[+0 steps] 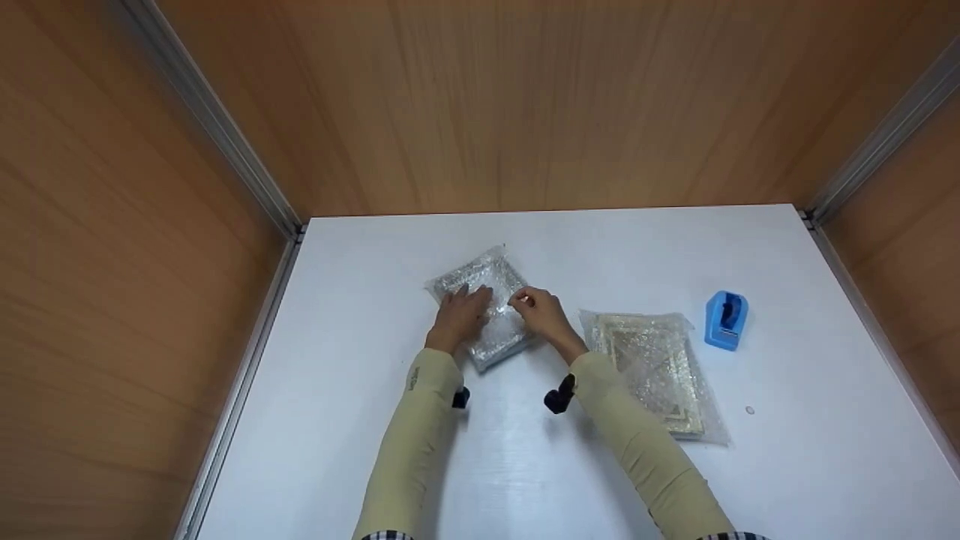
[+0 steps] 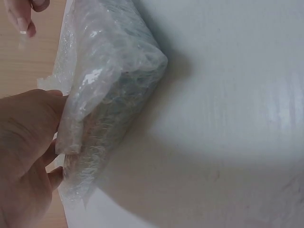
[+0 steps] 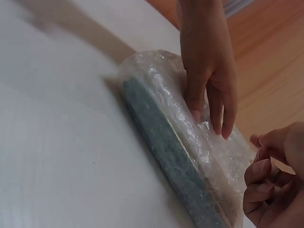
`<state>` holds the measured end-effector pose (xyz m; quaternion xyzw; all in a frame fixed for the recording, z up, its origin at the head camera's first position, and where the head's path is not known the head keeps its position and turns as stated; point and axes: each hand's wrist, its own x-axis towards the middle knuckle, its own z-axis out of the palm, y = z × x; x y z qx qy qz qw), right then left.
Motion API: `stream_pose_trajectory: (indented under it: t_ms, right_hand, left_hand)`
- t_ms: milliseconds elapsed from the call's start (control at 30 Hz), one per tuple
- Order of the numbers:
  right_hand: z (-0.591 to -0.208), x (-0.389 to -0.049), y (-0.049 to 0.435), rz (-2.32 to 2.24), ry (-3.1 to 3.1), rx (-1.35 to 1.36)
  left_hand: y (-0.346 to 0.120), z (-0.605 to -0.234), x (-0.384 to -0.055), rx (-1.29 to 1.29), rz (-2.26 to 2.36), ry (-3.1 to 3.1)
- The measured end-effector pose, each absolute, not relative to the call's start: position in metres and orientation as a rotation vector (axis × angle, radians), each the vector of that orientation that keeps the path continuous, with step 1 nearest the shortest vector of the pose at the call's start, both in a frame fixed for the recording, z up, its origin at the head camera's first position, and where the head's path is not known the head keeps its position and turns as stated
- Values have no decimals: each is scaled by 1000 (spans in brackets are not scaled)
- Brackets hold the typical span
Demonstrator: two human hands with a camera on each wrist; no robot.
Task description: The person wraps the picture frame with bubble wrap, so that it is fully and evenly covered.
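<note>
A flat rectangular package in bubble wrap (image 1: 496,330) lies at an angle on the white table, its greenish side edge showing through in the right wrist view. My left hand (image 1: 459,319) rests on top of it, fingers extended and pressing the wrap. Over the package's right side, my right hand (image 1: 544,315) has its fingers curled, thumb against index finger. In the left wrist view a small translucent strip, like clear tape (image 2: 22,42), hangs from those fingertips. Loose wrap (image 2: 61,71) sticks out along one side of the package.
To the right lies a bubble-wrapped picture frame (image 1: 656,367) with a gold border, partly under my right forearm. Beyond it stands a blue tape dispenser (image 1: 725,321). A small round bit (image 1: 750,410) lies on the table (image 1: 360,300). Wooden panels (image 1: 547,105) enclose the table.
</note>
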<state>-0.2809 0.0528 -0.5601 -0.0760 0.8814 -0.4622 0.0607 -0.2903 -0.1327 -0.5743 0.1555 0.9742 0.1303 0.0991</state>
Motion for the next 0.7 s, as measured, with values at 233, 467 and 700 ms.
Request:
stream_pose_trajectory:
  t_ms: [233, 467, 700]
  right_hand:
    - [-565, -286, 34, -1299, 2649, -178]
    - [-569, -292, 26, -1350, 2520, -65]
    - [-570, -294, 19, -1441, 2377, 22]
  left_hand:
    - [-134, -574, -291, 425, 355, 2906]
    - [-135, -572, -289, 409, 345, 2902]
    - [-133, -574, -290, 386, 361, 2895]
